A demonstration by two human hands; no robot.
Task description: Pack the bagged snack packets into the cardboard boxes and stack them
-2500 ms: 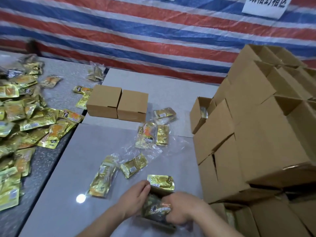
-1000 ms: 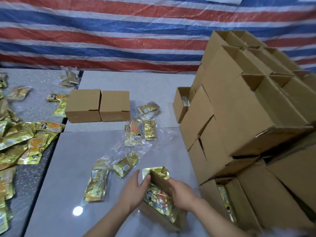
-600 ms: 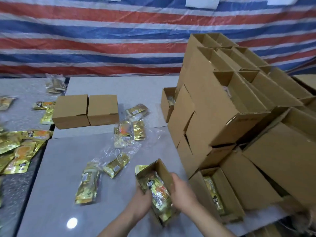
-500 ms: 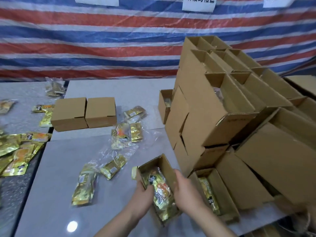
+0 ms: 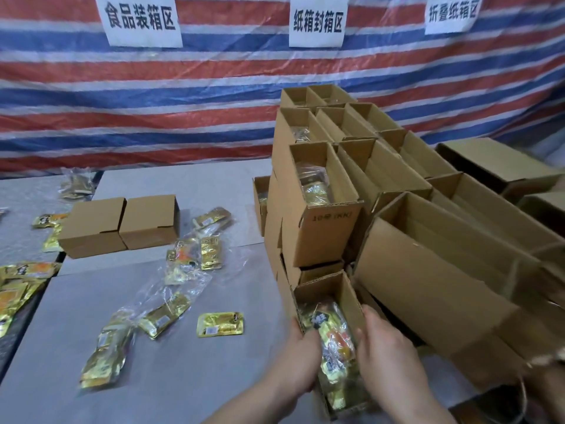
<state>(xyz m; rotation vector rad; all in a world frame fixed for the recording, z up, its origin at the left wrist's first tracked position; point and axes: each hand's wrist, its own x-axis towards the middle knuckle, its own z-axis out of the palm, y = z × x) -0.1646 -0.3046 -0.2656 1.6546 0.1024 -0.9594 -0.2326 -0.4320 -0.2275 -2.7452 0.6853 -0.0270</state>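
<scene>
Here, the left hand (image 5: 301,359) and right hand (image 5: 386,356) grip one open box (image 5: 328,289) holding bagged packets (image 5: 334,341). Two closed boxes (image 5: 122,223) sit on the grey table (image 5: 195,371). Three paper signs (image 5: 316,21) hang on the striped tarp (image 5: 153,96).

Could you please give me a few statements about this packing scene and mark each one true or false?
1. Both hands hold an open box with bagged packets inside, the left hand on its left wall and the right hand on its right. True.
2. The two small boxes at the back left are open. False: both are closed.
3. One loose packet lies flat on the table, left of the held box. True.
4. The wall behind is plain white. False: a red, white and blue striped tarp with three paper signs hangs there.
5. The top boxes of the stack on the right are open. True.
</scene>
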